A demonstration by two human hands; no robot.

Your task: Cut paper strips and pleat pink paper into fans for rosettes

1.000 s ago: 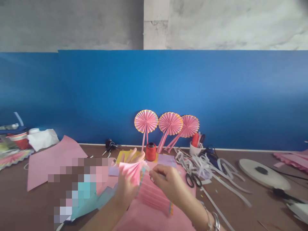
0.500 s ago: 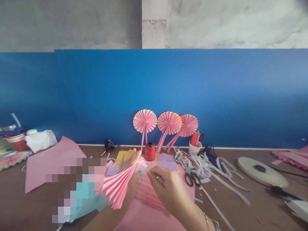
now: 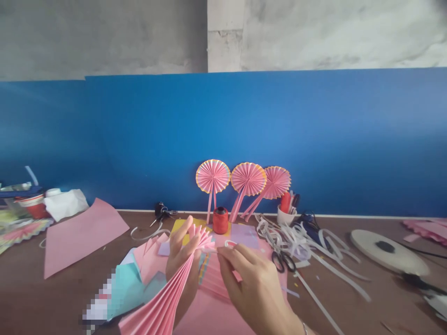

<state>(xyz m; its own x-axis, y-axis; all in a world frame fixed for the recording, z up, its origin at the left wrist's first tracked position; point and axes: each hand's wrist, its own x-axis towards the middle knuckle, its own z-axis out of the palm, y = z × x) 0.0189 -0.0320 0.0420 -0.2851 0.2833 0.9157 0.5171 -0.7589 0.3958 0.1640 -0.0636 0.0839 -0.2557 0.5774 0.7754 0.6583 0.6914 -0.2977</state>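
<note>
My left hand [image 3: 181,260] is closed around pleated pink paper [image 3: 164,298], whose folds spread out toward me and bunch up above the fingers. Thumb and fingers of my right hand [image 3: 251,274] pinch a thin white strip [image 3: 230,243] close to the paper's bunched end. A pale bit of it spans the gap between the hands. Under both hands lie pink sheets [image 3: 213,307], with another pleated pink piece edged in coloured stripes [image 3: 204,265]. A red spool of thread [image 3: 220,221] stands just beyond.
Three round pink paper fans [image 3: 213,177] lean against the blue panel [image 3: 157,130]. To the right are black scissors [image 3: 283,262], tangled white strips [image 3: 300,239], a pen cup [image 3: 285,215] and a cream disc [image 3: 387,253]. Leftward lie a pink sheet [image 3: 84,232] and keys [image 3: 162,213].
The pleated pink paper has swung lower, its wide end now nearer me. My right hand shifted slightly right, and a white strip now loops at its fingertips. The view moved a little.
</note>
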